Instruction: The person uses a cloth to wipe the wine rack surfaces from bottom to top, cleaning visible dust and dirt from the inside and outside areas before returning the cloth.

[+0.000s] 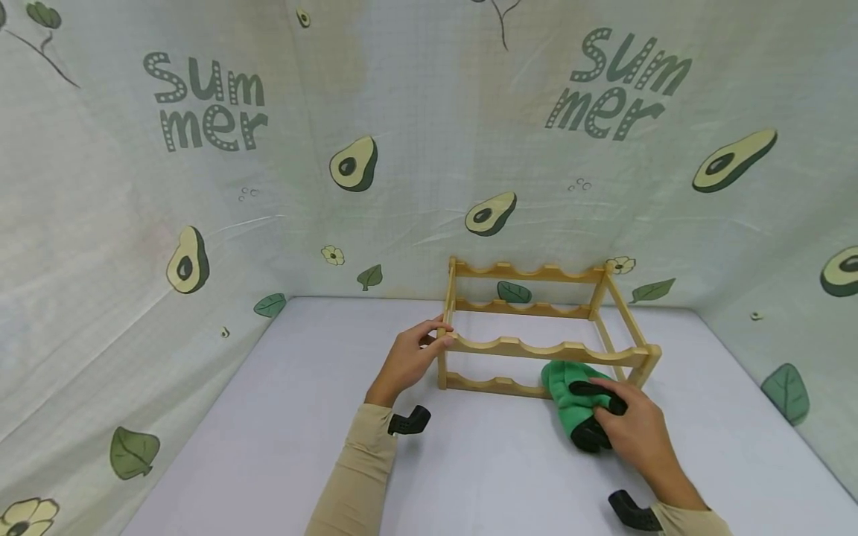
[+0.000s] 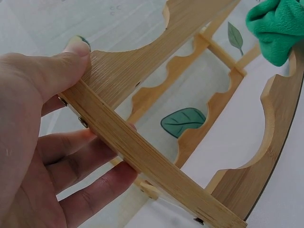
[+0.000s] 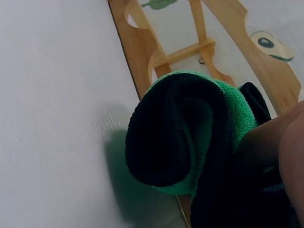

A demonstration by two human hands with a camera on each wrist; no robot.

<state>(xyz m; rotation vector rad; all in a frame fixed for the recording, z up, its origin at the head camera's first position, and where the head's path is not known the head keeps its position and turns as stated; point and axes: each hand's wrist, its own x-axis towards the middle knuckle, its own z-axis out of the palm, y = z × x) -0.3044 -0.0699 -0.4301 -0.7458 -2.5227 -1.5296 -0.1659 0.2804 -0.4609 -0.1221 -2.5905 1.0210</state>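
Observation:
A light wooden rack (image 1: 516,345) with scalloped rails, like a small wine rack, stands on the table. My left hand (image 1: 410,357) grips its front left upright; in the left wrist view the thumb lies at the top corner and the fingers (image 2: 102,190) go behind the post. A bunched green cloth (image 1: 570,398) with black edging is in my right hand (image 1: 633,424), pinched between thumb and fingers. It overlaps the lower front rail near the right end. From the right wrist, the cloth (image 3: 240,111) shows a rolled black edge (image 3: 156,133) and hides part of that rail.
The rack rests on a white table (image 1: 315,402). Behind and at both sides hangs a pale curtain (image 1: 415,149) printed with avocados, leaves and lettering. Black wrist mounts (image 1: 410,420) sit at both sleeves.

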